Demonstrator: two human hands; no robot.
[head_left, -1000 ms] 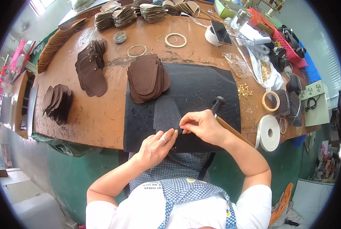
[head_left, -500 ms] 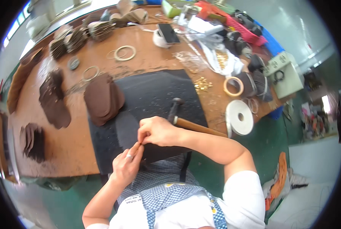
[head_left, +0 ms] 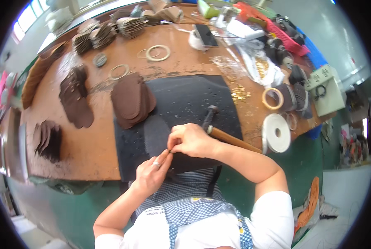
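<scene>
My left hand [head_left: 152, 173] and my right hand [head_left: 193, 140] meet at the near edge of a black mat [head_left: 189, 95], their fingertips pinched together. A tiny dark thing shows between the fingertips, too small to name. Just beyond them a dark grey rounded piece [head_left: 155, 132] lies flat on the mat. Next to my right hand rests a hammer [head_left: 235, 138], its metal head on the mat and its wooden handle partly behind my forearm. At the mat's left side sits a stack of brown rounded pieces [head_left: 131, 99]. Small gold-coloured metal bits [head_left: 240, 93] are heaped past the mat's right corner.
Brown pieces with metal bits [head_left: 75, 97] and a smaller dark stack [head_left: 47, 141] lie on the left of the wooden table [head_left: 90, 157]. A white tape roll [head_left: 276, 133] and a tan tape roll [head_left: 272, 98] are at right. Farther back are a phone [head_left: 206, 35] and a pink basket [head_left: 289, 39].
The whole view has shifted, so the table and my hands appear farther right. My fingertips stay pinched together in much the same place by the mat's near edge.
</scene>
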